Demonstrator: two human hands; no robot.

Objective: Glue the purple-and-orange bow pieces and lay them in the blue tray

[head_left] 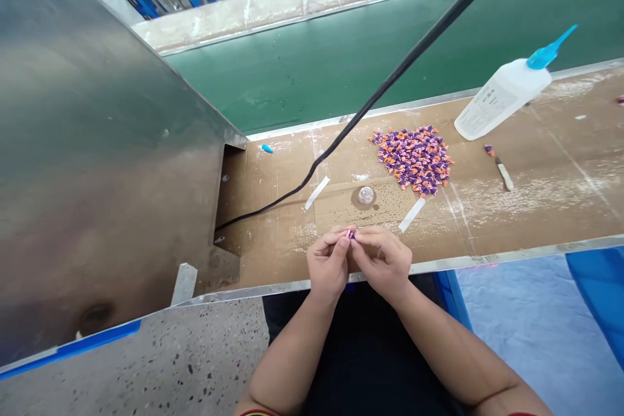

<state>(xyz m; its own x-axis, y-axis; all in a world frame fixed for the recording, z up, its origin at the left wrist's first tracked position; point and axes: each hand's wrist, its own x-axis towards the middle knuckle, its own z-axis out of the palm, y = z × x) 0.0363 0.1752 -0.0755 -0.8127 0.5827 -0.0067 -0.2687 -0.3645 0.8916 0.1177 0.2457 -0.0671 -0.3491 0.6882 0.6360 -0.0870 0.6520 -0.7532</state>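
Note:
Between the fingertips of my left hand (329,262) and my right hand (385,260) is a small purple, white and orange piece (350,234). Both hands pinch it from either side, just above the table's near edge. Its exact kind is too small to make out. Beyond my fingers, a small clear round dish (365,195) sits on a wet patch of a cardboard piece (336,205). To the right of the dish lies a heap of similar small purple and orange pieces (416,159).
A white squeeze bottle (507,97) with a blue nozzle leans at back right. A small knife (505,175) lies near a loose piece. A black cable (390,81) crosses above the table. A metal cabinet (107,143) stands left, and a green conveyor belt (292,88) runs behind.

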